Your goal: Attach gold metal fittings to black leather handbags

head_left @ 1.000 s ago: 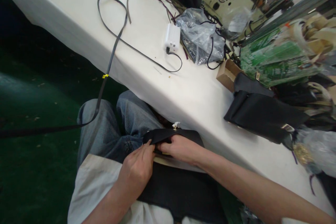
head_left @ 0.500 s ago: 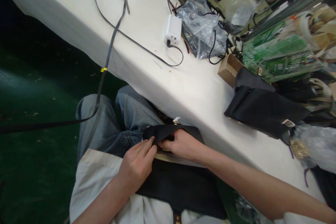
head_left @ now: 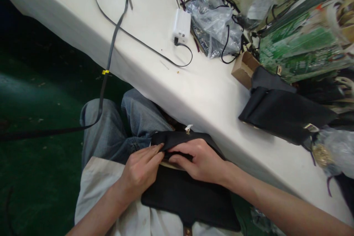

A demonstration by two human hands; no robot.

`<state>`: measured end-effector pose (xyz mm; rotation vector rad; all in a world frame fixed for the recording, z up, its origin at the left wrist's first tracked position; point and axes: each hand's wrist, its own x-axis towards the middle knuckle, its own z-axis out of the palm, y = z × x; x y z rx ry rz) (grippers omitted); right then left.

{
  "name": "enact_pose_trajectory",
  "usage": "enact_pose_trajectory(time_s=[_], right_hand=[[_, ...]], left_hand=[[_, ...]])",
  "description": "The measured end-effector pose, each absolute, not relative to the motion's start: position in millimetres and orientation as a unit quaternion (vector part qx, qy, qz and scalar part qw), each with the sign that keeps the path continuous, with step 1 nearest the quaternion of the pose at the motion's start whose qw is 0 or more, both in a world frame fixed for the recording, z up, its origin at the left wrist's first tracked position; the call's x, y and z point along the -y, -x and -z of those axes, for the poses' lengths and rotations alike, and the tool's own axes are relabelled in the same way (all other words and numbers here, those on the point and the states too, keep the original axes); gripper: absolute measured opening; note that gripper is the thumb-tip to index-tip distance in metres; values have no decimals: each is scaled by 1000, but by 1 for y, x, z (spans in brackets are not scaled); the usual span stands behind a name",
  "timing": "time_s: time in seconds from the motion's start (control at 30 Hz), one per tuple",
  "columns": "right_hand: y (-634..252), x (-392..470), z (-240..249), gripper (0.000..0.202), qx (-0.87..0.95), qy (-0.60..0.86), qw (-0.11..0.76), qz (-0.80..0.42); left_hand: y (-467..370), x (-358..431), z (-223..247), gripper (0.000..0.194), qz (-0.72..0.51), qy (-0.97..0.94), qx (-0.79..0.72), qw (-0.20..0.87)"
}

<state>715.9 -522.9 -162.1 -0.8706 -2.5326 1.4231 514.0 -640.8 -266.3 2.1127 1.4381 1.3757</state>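
Observation:
A black bag [head_left: 190,195] lies across my lap with its flap folded toward my body. At the flap's end is a brown tab with a metal piece, and a small metal clasp [head_left: 188,130] shows on the far side. My left hand [head_left: 143,166] pinches the left part of the bag's opening edge. Opposite it, my right hand [head_left: 196,158] has its thumb and fingers at the same opening, closed about the edge near the middle. Its fingertips are partly hidden by the black material.
On the white-covered table [head_left: 166,84] lie a white power bank [head_left: 181,25] with a black cable, a clear plastic bag [head_left: 215,22] and a small cardboard box [head_left: 245,69]. Another black bag [head_left: 284,114] sits at the right. A dark strap [head_left: 103,92] hangs over the table edge.
My right hand has drawn back out of the bag's opening, and its thumb and fingers now sit at the edge. My left hand keeps its pinch. The view has shifted slightly.

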Motion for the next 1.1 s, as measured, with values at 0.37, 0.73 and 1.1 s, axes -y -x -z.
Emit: enact_pose_trajectory(time_s=[0.37, 0.73, 1.1], right_hand=[[-704, 516, 160, 22, 783, 366, -36, -503], [-691, 510, 164, 21, 694, 360, -33, -623], [-688, 518, 167, 18, 677, 483, -181, -525]], left_hand=[[-511, 647, 271, 34, -435, -753, -480, 116], [-511, 647, 268, 28, -417, -773, -471, 89], [-517, 655, 277, 29, -410, -777, -471, 78]])
